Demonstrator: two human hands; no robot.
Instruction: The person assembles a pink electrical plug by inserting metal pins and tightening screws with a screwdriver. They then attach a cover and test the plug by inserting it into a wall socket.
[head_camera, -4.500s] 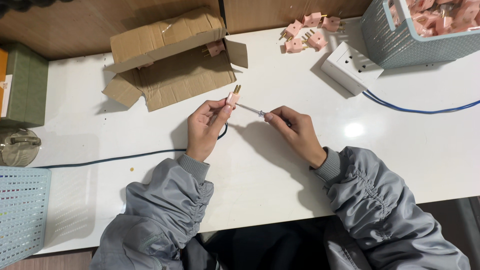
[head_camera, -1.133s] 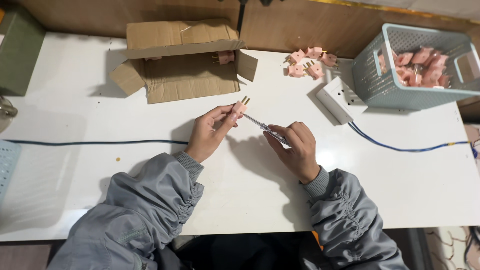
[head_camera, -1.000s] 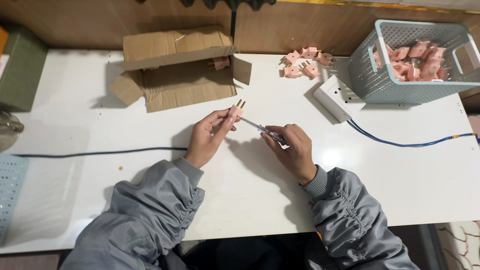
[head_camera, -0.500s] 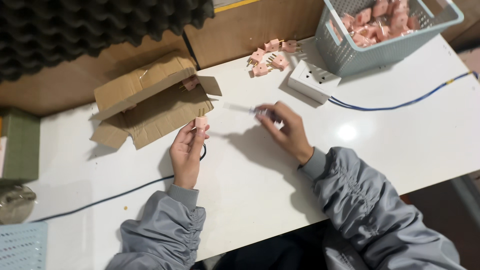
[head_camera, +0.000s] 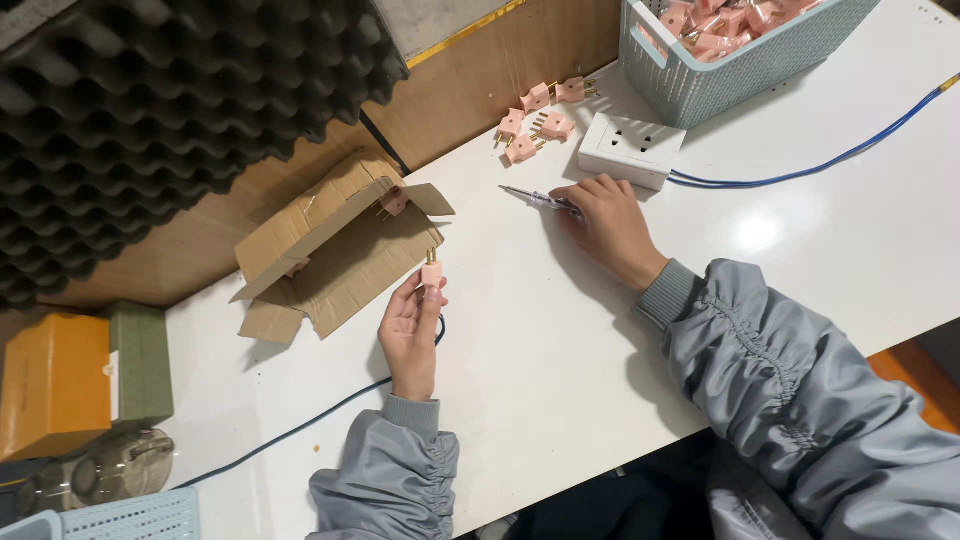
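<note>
My left hand (head_camera: 410, 335) pinches a small pink plug (head_camera: 431, 275) with brass prongs pointing up, just in front of an open cardboard box (head_camera: 335, 250). My right hand (head_camera: 610, 225) rests on the white table (head_camera: 520, 370) and grips a thin screwdriver-like tester (head_camera: 535, 198) whose tip points left. The two hands are well apart. A white socket block (head_camera: 632, 150) lies just beyond the right hand, and several loose pink plugs (head_camera: 535, 110) lie behind it.
A pale blue basket (head_camera: 720, 50) holding pink plugs stands at the back right, with a blue cable (head_camera: 820, 160) leading from the socket block. Another blue cable (head_camera: 300, 430) runs left under my left hand. Foam panel, orange and green boxes sit at left.
The hands have parted: the left carried the pink plug toward the cardboard box, the right drew the tester away toward the socket block. The camera view swung and tilted.
</note>
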